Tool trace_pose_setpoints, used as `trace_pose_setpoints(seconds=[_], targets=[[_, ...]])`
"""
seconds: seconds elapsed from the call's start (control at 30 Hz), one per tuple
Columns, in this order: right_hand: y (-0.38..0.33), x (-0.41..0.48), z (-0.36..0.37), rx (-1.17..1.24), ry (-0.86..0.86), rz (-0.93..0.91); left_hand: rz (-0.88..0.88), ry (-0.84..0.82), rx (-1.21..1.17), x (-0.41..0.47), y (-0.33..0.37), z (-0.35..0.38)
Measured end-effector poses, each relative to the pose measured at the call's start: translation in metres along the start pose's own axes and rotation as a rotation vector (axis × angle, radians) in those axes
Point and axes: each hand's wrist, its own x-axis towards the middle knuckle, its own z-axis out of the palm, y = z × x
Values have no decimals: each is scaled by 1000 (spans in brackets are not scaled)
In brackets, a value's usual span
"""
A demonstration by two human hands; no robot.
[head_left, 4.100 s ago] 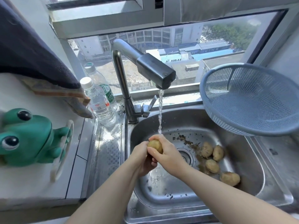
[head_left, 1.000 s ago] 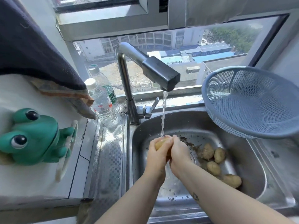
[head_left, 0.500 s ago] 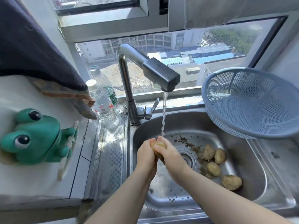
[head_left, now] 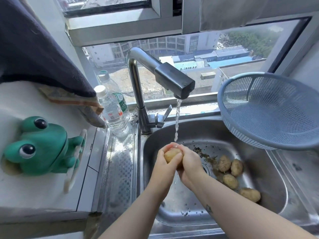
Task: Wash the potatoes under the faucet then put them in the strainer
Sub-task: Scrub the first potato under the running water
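My left hand (head_left: 163,163) and right hand (head_left: 189,165) curled together round one smooth oval yellow-brown potato (head_left: 172,155) under the water stream (head_left: 177,121) | more muddy, lumpy potatoes (head_left: 224,163) lay at the right of the gritty steel sink (head_left: 269,171) | round blue plastic mesh strainer (head_left: 269,111) sat tilted over the sink's right rim.

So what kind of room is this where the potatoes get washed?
Probably a home kitchen, high up in a building: a stainless steel sink with a running silver metal faucet, a round blue plastic mesh strainer beside it, and a window looking down on rooftops.
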Motion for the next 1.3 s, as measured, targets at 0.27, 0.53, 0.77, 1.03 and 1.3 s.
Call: trace_pose_setpoints(seconds=[0.27, 0.53, 0.77, 1.03, 1.3], targets=[[7, -9, -2, -200, -240, -76, -168, 231, -301, 19, -2, 1], [0, -6, -5, -326, -321, -69, -118, 211, -203, 23, 0, 1], [-1, 1, 8, -63, -232, 20, -6, 245, -51, 24, 1, -7], [-16, 2, -13, -201, -473, 89, -146, 159, -186, 26, 13, -12], [-11, 5, -5, -262, -241, -8, 9, 143, 136, 24, 8, -6]])
